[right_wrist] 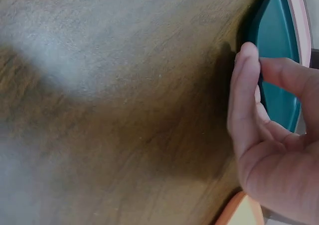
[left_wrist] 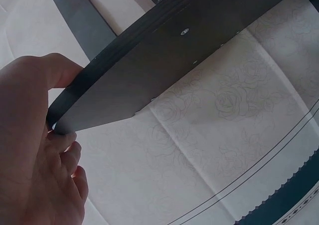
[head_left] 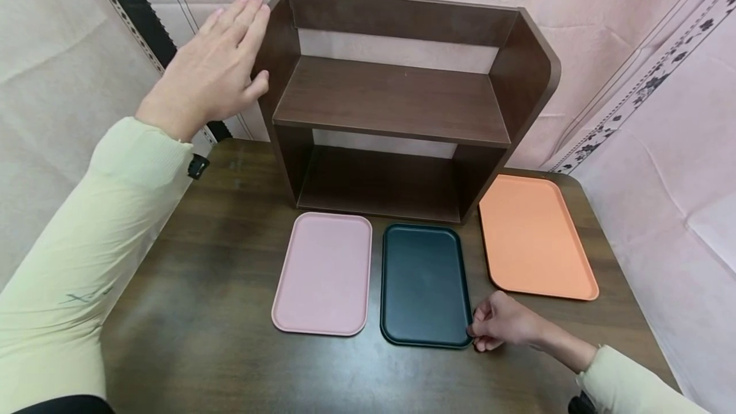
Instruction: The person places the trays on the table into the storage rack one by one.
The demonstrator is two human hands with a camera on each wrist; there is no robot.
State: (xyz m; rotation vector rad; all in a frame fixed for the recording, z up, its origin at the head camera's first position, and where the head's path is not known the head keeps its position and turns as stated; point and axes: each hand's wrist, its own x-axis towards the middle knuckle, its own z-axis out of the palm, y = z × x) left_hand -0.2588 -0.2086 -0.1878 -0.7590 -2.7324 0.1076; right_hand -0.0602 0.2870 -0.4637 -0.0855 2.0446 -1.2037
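Observation:
A dark brown two-tier shelf [head_left: 397, 98] stands at the back of the table. My left hand [head_left: 215, 59] is at its upper left side panel [left_wrist: 124, 75]. In the left wrist view the thumb lies on one side of the panel's edge and the fingers on the other. My right hand [head_left: 501, 323] pinches the near right corner of a dark green tray [head_left: 425, 283] between thumb and fingers. That tray lies in front of the shelf. Left of it, slightly apart, is a pink tray [head_left: 323, 273].
To the right, an orange tray [head_left: 535, 235] lies beside the shelf's foot. Brown wood-grain tabletop [head_left: 230, 312] shows in front and at left. Pale patterned cloth [head_left: 632, 11] hangs behind and at both sides. Both shelf tiers hold nothing.

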